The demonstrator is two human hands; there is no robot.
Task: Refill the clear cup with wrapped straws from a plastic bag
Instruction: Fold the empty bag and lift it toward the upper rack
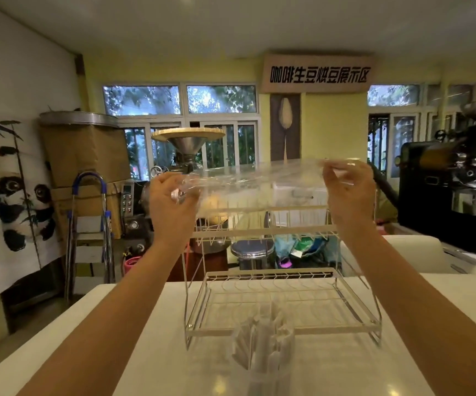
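Observation:
A clear plastic bag is stretched flat and horizontal in the air, and I see no straws inside it. My left hand pinches its left end and my right hand pinches its right end, both raised above the top of the wire rack. Low down, close to me on the white counter, stands the clear cup, filled with white wrapped straws that fan out at the top.
A white two-tier wire dish rack stands on the white counter right behind the cup. Beyond the counter are a step ladder, cardboard boxes, a metal grinder, a bin and a black roasting machine at right.

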